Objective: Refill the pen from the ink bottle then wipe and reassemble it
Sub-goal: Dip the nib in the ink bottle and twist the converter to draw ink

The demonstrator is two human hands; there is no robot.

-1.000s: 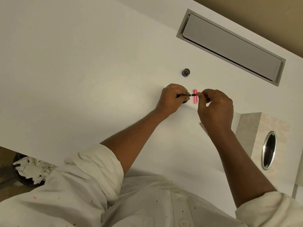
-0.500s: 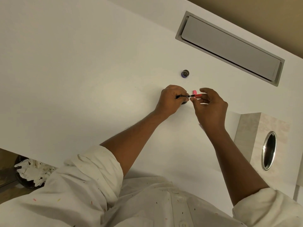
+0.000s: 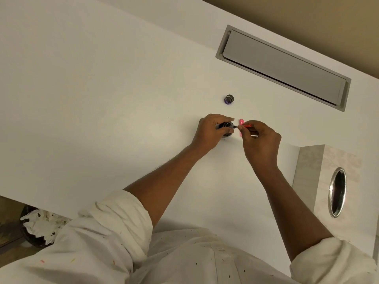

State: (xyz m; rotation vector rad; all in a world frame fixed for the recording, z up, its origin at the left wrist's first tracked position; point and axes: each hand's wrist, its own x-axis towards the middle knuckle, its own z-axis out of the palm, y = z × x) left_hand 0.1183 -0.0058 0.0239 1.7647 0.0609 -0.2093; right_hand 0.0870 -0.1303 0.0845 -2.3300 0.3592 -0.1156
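My left hand (image 3: 211, 131) pinches a black pen section (image 3: 226, 126) that points right, just above the dark ink bottle (image 3: 227, 134), which the hand mostly hides. My right hand (image 3: 261, 142) holds a thin orange-pink pen part (image 3: 246, 125) level with the black section; their tips almost meet. A pink pen piece (image 3: 241, 121) lies on the white desk (image 3: 102, 99) behind my right fingers, partly covered. The bottle's small round cap (image 3: 229, 99) sits on the desk farther back.
A grey cable flap (image 3: 283, 66) is set into the desk at the back right. A pale tissue box (image 3: 320, 160) with an oval opening stands at the right edge. A bin with crumpled white paper (image 3: 41, 226) is below the desk at the lower left.
My right hand has drawn back slightly to the right and now holds the orange-pink part horizontally, in line with the black section. My left hand has stayed over the bottle.
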